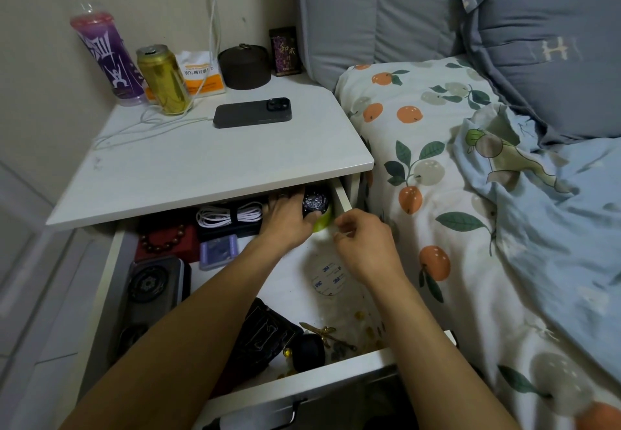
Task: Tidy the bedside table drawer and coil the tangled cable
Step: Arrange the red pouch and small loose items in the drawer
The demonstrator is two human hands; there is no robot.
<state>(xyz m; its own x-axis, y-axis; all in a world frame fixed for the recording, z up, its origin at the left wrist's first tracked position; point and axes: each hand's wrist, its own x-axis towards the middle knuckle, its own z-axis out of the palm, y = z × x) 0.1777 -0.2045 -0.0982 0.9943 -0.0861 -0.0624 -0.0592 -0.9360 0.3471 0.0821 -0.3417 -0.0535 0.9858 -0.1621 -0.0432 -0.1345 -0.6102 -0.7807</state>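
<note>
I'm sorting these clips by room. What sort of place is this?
Most likely a bedroom: a white bedside table with its drawer pulled open stands right beside a bed with a fruit-print quilt and a grey-blue pillow.

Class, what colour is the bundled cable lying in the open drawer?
White, the bundled cable is bound by a dark strap; seen in the head view.

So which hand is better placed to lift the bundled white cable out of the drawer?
Left. The left hand rests right beside the bundled white cable, holding the watch; the right hand sits farther away by the drawer wall.
</note>
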